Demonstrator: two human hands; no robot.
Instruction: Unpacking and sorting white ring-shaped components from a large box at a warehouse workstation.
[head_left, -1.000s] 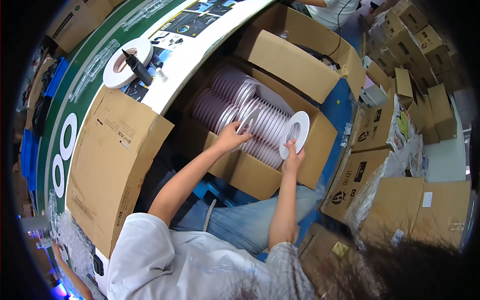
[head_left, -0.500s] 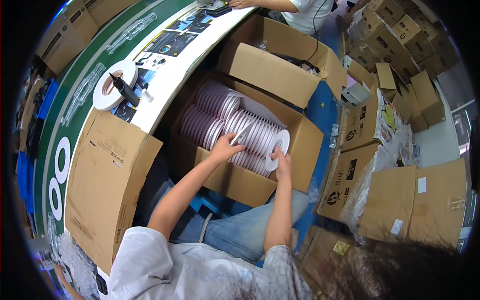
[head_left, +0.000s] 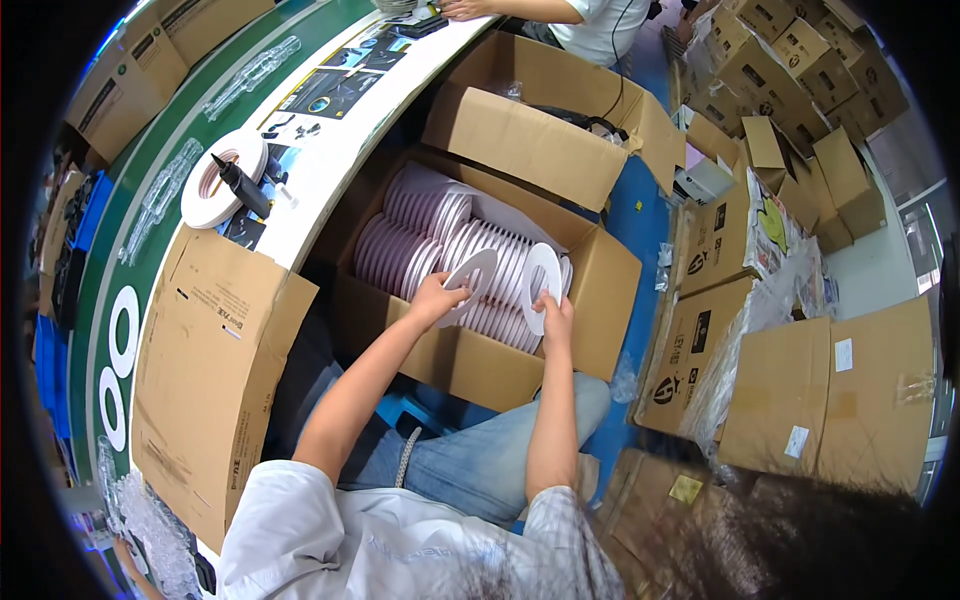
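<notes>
My left hand (head_left: 438, 297) pinches a flat white ring (head_left: 481, 268) with a round hole, tilted above the open carton (head_left: 462, 372). A second white ring (head_left: 541, 262) stands nearly upright in my right hand (head_left: 556, 318), fingers closed on its near edge. The two rings are apart from each other. Below them the carton is packed with rows of white rings (head_left: 400, 250) on edge, with a translucent sheet (head_left: 505, 216) along the far side. My left fingertips are partly hidden behind the ring.
Left of me, a stack of rings (head_left: 208, 202) and a black bottle (head_left: 240, 186) stand on the white table (head_left: 330, 180). Two rings (head_left: 118, 370) lie on the green belt (head_left: 165, 150). Another open carton (head_left: 530, 140) is beyond mine. Stacked boxes (head_left: 720, 240) line the right; a person's hand (head_left: 465, 9) rests far off.
The left ring has turned from edge-on to show its face and hole. My right hand has moved slightly left with its ring, which is now more upright.
</notes>
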